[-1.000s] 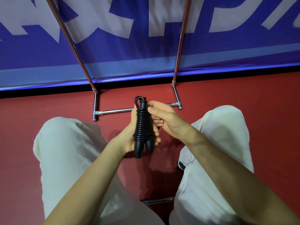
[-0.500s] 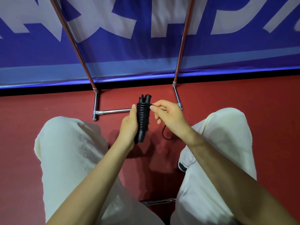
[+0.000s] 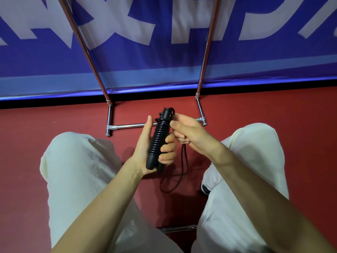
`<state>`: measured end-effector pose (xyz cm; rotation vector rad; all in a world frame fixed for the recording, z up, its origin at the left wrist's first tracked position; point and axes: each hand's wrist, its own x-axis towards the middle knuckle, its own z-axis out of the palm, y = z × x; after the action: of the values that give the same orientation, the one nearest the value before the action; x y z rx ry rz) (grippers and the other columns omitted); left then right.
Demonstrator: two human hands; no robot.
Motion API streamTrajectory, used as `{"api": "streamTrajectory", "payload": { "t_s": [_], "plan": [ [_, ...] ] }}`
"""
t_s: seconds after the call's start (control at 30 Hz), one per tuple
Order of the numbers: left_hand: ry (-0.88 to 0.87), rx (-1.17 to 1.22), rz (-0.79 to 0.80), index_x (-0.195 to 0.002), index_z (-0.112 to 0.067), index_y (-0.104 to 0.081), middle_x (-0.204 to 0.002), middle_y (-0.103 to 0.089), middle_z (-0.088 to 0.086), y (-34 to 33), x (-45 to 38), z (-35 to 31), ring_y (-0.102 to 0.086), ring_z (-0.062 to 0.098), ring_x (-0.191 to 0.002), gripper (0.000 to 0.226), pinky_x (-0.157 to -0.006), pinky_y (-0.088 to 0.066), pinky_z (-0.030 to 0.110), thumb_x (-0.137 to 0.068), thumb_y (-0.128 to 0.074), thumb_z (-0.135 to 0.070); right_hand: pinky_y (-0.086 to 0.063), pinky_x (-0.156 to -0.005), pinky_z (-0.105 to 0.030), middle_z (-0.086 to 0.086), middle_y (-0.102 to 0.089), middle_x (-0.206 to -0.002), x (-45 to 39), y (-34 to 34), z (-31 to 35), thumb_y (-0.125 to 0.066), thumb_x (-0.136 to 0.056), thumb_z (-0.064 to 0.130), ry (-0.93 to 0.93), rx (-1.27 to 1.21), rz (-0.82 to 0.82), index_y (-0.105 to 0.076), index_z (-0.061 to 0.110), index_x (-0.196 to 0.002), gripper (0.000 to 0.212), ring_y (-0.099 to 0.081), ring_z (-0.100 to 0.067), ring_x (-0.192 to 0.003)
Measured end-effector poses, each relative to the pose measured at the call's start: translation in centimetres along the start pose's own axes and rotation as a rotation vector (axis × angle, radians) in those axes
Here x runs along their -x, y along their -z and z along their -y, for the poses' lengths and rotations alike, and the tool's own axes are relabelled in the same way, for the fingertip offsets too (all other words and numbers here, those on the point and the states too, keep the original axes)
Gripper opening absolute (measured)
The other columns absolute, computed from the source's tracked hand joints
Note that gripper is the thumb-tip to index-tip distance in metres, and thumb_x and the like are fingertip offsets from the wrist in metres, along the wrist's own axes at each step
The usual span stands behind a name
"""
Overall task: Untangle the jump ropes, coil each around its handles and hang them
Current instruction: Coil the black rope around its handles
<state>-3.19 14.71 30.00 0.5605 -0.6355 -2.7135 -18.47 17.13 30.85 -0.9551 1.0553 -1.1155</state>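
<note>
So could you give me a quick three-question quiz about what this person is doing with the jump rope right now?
1. True or false: the left hand grips the paired handles with the rope coiled around them.
2. What does the right hand hold? A) a loose loop of rope B) the metal rack C) nothing
3. Fill in: the loose loop hangs down towards the red ____.

Key: 1 true. 2 A: the right hand pinches the rope near the handle tops, and the slack dangles below it. 3 floor.
</note>
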Motion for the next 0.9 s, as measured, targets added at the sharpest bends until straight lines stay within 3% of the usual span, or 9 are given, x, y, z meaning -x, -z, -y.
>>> {"api": "streamTrajectory", "payload": {
  "t_s": [0.13,0.23,0.3,0.37,0.43,0.5,0.63,0.77,0.9],
  "plan": [
    [0.126,-0.035,0.162,-0.059,-0.01,-0.06,-0.046,-0.053,0.004,-0.1,-0.1,0.2,-0.051,0.017,-0.038,0.072,-0.041,-0.039,0.02,-0.065,-0.062,-0.082,-0.03,-0.042,-0.009,0.015,-0.046,-0.052,1.3,-0.4,0.4,-0.058,-0.091,0.011,-0.011,0.034,0.067,-0.057,0.014,-0.097,0.007,-0.038,0.002,-0.042],
    [0.054,-0.173,-0.061,-0.055,-0.007,-0.061,-0.048,-0.051,0.01,-0.9,-0.7,0.8,-0.051,0.023,-0.042,0.085,-0.047,-0.048,0.027,-0.072,-0.035,-0.085,-0.036,-0.048,-0.012,0.015,-0.059,-0.054,1.5,-0.8,0.1,-0.059,-0.094,0.009,0.018,0.084,-0.038,-0.058,0.014,-0.09,0.006,-0.05,-0.001,-0.051],
    [-0.074,-0.217,-0.223,-0.072,-0.005,-0.069,-0.06,-0.055,0.014,-0.6,-1.3,1.1,-0.055,0.026,-0.051,0.083,-0.052,-0.052,0.032,-0.079,-0.031,-0.079,-0.039,-0.044,-0.027,0.0,-0.062,-0.066,1.3,-0.9,-0.1,-0.067,-0.084,0.021,0.038,0.126,-0.131,-0.058,0.005,-0.091,0.019,-0.049,-0.021,-0.054],
    [-0.148,-0.269,-0.303,-0.092,-0.008,-0.072,-0.07,-0.058,0.015,-0.2,-1.7,0.7,-0.058,0.027,-0.059,0.079,-0.06,-0.054,0.035,-0.08,-0.035,-0.076,-0.04,-0.04,-0.032,-0.018,-0.057,-0.07,1.2,-0.9,-0.3,-0.071,-0.083,0.016,0.052,0.164,-0.188,-0.05,-0.008,-0.095,0.034,-0.047,-0.023,-0.045],
    [-0.134,-0.379,-0.343,-0.096,-0.008,-0.073,-0.072,-0.062,0.018,0.1,-1.7,0.4,-0.059,0.03,-0.061,0.082,-0.063,-0.053,0.036,-0.078,-0.032,-0.077,-0.041,-0.038,-0.036,-0.029,-0.055,-0.07,1.2,-0.7,-0.6,-0.071,-0.085,0.013,0.062,0.198,-0.208,-0.046,-0.011,-0.097,0.037,-0.045,-0.024,-0.038],
    [-0.105,-0.397,-0.35,-0.096,-0.009,-0.073,-0.07,-0.061,0.018,0.0,-1.3,0.6,-0.059,0.03,-0.059,0.082,-0.063,-0.053,0.037,-0.078,-0.031,-0.077,-0.042,-0.041,-0.038,-0.028,-0.06,-0.069,1.3,-0.7,-0.7,-0.072,-0.086,0.016,0.072,0.254,-0.219,-0.048,-0.009,-0.095,0.036,-0.048,-0.025,-0.039],
    [-0.108,-0.242,-0.373,-0.09,-0.012,-0.073,-0.067,-0.054,0.013,-0.5,-0.9,1.4,-0.053,0.025,-0.056,0.074,-0.059,-0.052,0.036,-0.077,-0.044,-0.078,-0.046,-0.051,-0.031,0.008,-0.067,-0.063,1.0,-0.7,-1.3,-0.067,-0.091,0.029,0.103,0.551,-0.227,-0.058,0.009,-0.093,0.022,-0.057,-0.016,-0.044],
    [-0.143,-0.097,-0.438,-0.085,-0.009,-0.066,-0.064,-0.051,0.008,-0.1,-1.2,0.6,-0.05,0.024,-0.057,0.069,-0.057,-0.049,0.03,-0.086,-0.043,-0.073,-0.051,-0.051,-0.034,0.005,-0.059,-0.063,0.8,-0.9,-1.7,-0.057,-0.096,0.024,0.203,0.584,-0.208,-0.057,0.029,-0.097,0.006,-0.06,-0.025,-0.053],
    [-0.183,-0.013,-0.451,-0.07,-0.007,-0.071,-0.065,-0.049,0.007,0.1,-1.4,-0.1,-0.047,0.022,-0.06,0.076,-0.057,-0.044,0.03,-0.087,-0.039,-0.074,-0.046,-0.045,-0.03,0.001,-0.055,-0.061,0.5,-1.6,-1.7,-0.054,-0.096,0.014,0.149,0.425,-0.238,-0.051,0.033,-0.074,0.029,-0.051,-0.021,-0.049]
  ]
}}
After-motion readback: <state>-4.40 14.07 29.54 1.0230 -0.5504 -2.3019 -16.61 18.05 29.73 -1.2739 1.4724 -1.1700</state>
